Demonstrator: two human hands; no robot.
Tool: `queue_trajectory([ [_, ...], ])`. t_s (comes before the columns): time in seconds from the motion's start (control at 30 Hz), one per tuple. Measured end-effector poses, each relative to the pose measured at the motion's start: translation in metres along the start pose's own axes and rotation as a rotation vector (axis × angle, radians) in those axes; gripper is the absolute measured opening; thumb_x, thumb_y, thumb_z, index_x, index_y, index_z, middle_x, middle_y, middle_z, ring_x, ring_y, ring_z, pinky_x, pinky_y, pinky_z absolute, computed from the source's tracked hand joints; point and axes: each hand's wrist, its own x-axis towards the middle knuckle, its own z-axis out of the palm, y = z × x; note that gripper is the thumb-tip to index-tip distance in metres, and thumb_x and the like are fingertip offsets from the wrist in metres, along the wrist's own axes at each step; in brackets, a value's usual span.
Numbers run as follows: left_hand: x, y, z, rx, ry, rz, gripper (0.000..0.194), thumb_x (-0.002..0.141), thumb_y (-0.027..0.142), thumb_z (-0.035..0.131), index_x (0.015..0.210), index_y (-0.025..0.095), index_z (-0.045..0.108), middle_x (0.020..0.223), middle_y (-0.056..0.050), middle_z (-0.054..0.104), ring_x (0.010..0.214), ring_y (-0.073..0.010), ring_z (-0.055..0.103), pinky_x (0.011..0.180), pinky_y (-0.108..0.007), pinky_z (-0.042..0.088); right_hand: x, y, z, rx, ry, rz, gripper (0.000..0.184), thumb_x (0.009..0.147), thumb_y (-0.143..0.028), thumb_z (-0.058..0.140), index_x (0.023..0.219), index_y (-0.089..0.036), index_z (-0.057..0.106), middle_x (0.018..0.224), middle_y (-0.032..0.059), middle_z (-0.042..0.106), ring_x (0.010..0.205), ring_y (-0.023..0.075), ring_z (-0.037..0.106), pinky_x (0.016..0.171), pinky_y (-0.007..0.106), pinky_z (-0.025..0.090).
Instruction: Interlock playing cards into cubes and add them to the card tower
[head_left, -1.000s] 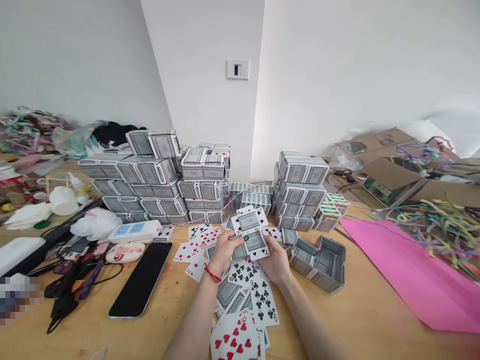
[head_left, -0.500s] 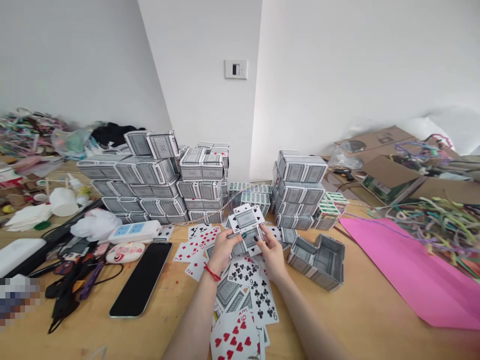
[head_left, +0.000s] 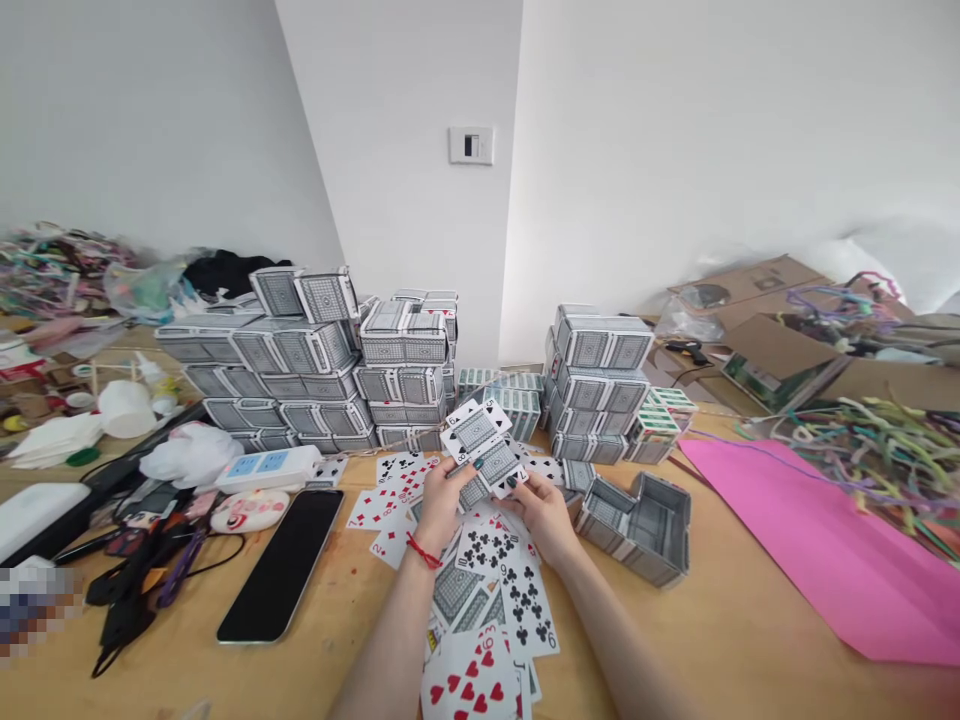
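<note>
At eight o'clock from the held cards, a black smartphone (head_left: 281, 565) lies unmoved on the tabletop (head_left: 337, 660). The left hand (head_left: 442, 502), at seven to eight o'clock, grips the folded playing-card assembly (head_left: 478, 432), thumb on top. Compared with half a second ago, this assembly, above the loose playing cards (head_left: 487, 545), has turned anticlockwise. The right hand (head_left: 546, 510), at four o'clock, has slid down to pinch its corner marked 7. Also toward four sits an open card-built box (head_left: 652, 520).
</note>
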Motion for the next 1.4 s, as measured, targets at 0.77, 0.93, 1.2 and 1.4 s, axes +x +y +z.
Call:
queue_trajectory([
  [0.77, -0.012, 0.016, -0.01, -0.022, -0.245, -0.363, 0.028, 0.057, 0.021, 0.072, 0.084, 0.014, 0.065, 0.083, -0.009, 0.07, 0.078, -0.0244, 0.065, 0.067, -0.033, 0.051, 0.009, 0.004, -0.017, -0.226, 0.224, -0.122, 0.022, 0.067, -0.04, 0.062, 0.079, -0.021, 0.064, 0.077, 0.0005, 0.066, 0.074, 0.0204, 0.057, 0.068, 0.03, 0.043],
  [0.93, -0.006, 0.008, -0.005, 0.002, -0.181, -0.314, 0.036, 0.053, 0.017, 0.075, 0.087, 0.011, 0.065, 0.081, -0.011, 0.07, 0.072, -0.0237, 0.066, 0.064, -0.034, 0.052, 0.01, 0.003, -0.019, -0.215, 0.205, -0.1, 0.023, 0.067, -0.041, 0.063, 0.079, -0.021, 0.064, 0.075, 0.0007, 0.066, 0.071, 0.0205, 0.058, 0.068, 0.031, 0.044],
  [1.2, -0.003, 0.003, -0.004, 0.034, -0.11, -0.307, 0.037, 0.049, 0.015, 0.076, 0.085, 0.01, 0.067, 0.074, -0.011, 0.071, 0.067, -0.0238, 0.066, 0.064, -0.035, 0.052, 0.004, -0.006, -0.012, -0.071, 0.096, 0.029, 0.027, 0.065, -0.038, 0.066, 0.087, -0.021, 0.066, 0.077, 0.0026, 0.068, 0.071, 0.023, 0.061, 0.06, 0.032, 0.046],
  [1.4, -0.001, 0.001, -0.006, 0.104, -0.054, -0.238, 0.033, 0.047, 0.014, 0.076, 0.079, 0.011, 0.068, 0.071, -0.009, 0.071, 0.07, -0.0235, 0.066, 0.066, -0.033, 0.051, 0.002, -0.004, -0.011, -0.199, 0.045, -0.022, 0.028, 0.068, -0.04, 0.061, 0.086, -0.02, 0.065, 0.072, 0.0021, 0.068, 0.069, 0.0225, 0.06, 0.061, 0.031, 0.045],
])
